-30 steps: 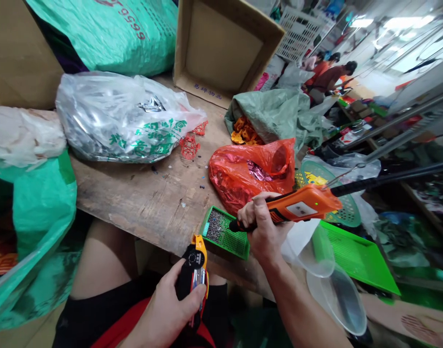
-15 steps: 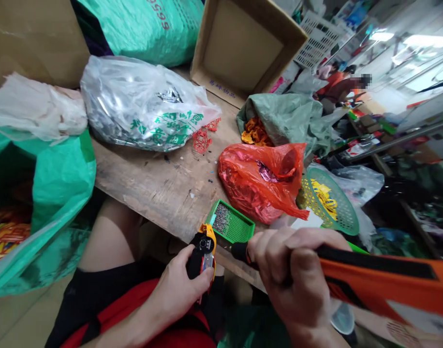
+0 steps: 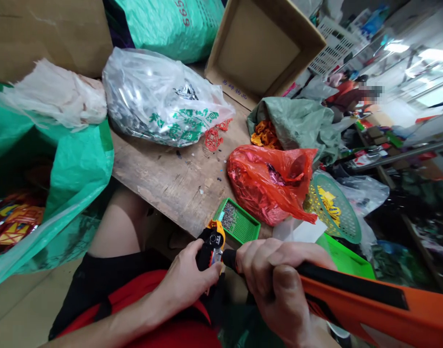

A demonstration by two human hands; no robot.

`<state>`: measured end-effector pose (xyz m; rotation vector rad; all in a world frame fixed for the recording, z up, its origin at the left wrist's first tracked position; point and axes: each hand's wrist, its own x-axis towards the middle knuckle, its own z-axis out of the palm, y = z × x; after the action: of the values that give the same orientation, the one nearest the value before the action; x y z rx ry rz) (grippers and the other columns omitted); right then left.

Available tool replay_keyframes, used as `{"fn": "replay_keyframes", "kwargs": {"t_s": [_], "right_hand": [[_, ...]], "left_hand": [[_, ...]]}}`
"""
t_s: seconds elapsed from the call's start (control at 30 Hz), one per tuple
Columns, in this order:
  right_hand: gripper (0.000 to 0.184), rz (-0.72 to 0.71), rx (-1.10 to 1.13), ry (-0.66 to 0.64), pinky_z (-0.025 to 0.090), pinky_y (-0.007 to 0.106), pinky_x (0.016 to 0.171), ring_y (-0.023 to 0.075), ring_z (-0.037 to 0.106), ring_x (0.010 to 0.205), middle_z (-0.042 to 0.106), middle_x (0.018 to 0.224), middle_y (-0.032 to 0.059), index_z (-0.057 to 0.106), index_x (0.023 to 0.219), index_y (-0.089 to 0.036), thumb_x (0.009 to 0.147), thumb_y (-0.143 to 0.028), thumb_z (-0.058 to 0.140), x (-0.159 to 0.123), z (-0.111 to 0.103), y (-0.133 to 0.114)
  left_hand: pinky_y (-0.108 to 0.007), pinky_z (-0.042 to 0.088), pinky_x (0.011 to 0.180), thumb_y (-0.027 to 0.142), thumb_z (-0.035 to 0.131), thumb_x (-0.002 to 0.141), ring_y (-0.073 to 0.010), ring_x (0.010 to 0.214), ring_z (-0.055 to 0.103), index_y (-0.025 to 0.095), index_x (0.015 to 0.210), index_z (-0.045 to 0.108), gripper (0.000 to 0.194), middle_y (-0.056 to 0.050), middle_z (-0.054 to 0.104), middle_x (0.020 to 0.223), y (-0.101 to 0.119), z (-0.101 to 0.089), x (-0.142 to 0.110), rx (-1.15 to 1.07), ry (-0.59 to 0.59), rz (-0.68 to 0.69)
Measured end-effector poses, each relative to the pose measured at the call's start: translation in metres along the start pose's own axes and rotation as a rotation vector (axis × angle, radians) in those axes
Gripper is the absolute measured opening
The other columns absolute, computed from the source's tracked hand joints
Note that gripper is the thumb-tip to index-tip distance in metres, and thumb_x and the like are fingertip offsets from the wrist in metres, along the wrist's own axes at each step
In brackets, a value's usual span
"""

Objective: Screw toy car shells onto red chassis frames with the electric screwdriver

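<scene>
The left hand (image 3: 187, 278) is closed around the handles of black-and-yellow pliers (image 3: 211, 246), its fingers wrapped across them; the pliers' head stands up just above the thumb side. Whether the pliers' jaws grip anything is too small to tell. The right hand (image 3: 275, 285) is clenched around the black grip of an orange power tool (image 3: 366, 309), which runs out of view at the lower right. The tool's black nose sits just beside the pliers, and it is hard to tell whether they touch.

Just beyond the hands, a green tray (image 3: 241, 224) on the wooden bench (image 3: 163, 188) holds a heap of small metal pins (image 3: 228, 215). A red plastic bag (image 3: 268, 186) lies beside the tray, and a clear bag (image 3: 163, 99) of silvery pieces lies further back. A green sack (image 3: 72, 183) stands at the left, and a green plastic basket (image 3: 337, 208) leans at the right. A cardboard box lid (image 3: 265, 48) sits at the bench's far edge. A co-worker (image 3: 347, 94) sits far off.
</scene>
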<state>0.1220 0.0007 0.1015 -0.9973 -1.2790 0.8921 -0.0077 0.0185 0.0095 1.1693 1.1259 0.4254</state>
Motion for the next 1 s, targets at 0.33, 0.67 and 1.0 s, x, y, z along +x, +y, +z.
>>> {"fn": "replay_keyframes", "kwargs": {"t_s": [0.33, 0.67, 1.0], "right_hand": [[0.003, -0.034, 0.056, -0.010, 0.050, 0.031, 0.058, 0.0111, 0.051, 0.051, 0.051, 0.063, -0.0071, 0.060, 0.101, -0.025, 0.103, -0.026, 0.059, -0.003, 0.001, 0.007], [0.019, -0.003, 0.056, -0.010, 0.047, 0.029, 0.056, 0.0107, 0.048, 0.050, 0.049, 0.060, -0.0068, 0.057, 0.084, -0.023, 0.103, -0.026, 0.058, 0.007, 0.008, 0.004], [0.013, 0.109, -0.020, 0.057, 0.044, 0.030, 0.053, 0.0125, 0.047, 0.049, 0.046, 0.058, -0.0082, 0.056, 0.091, -0.028, 0.103, -0.027, 0.060, 0.006, 0.008, 0.006]], "left_hand": [[-0.035, 0.055, 0.079, 0.034, 0.071, 0.074, -0.0272, 0.089, 0.071, 0.020, 0.100, 0.071, 0.030, -0.008, 0.078, 0.096, -0.003, -0.001, 0.000, -0.023, 0.026, 0.006], [-0.034, 0.054, 0.072, 0.037, 0.066, 0.078, -0.0247, 0.080, 0.069, 0.020, 0.100, 0.067, 0.028, -0.007, 0.074, 0.091, -0.001, 0.001, 0.000, 0.009, -0.001, -0.041], [-0.035, 0.050, 0.072, 0.039, 0.062, 0.081, -0.0262, 0.085, 0.068, 0.021, 0.096, 0.062, 0.023, -0.008, 0.073, 0.094, 0.005, 0.001, -0.003, 0.054, -0.011, -0.053]]}}
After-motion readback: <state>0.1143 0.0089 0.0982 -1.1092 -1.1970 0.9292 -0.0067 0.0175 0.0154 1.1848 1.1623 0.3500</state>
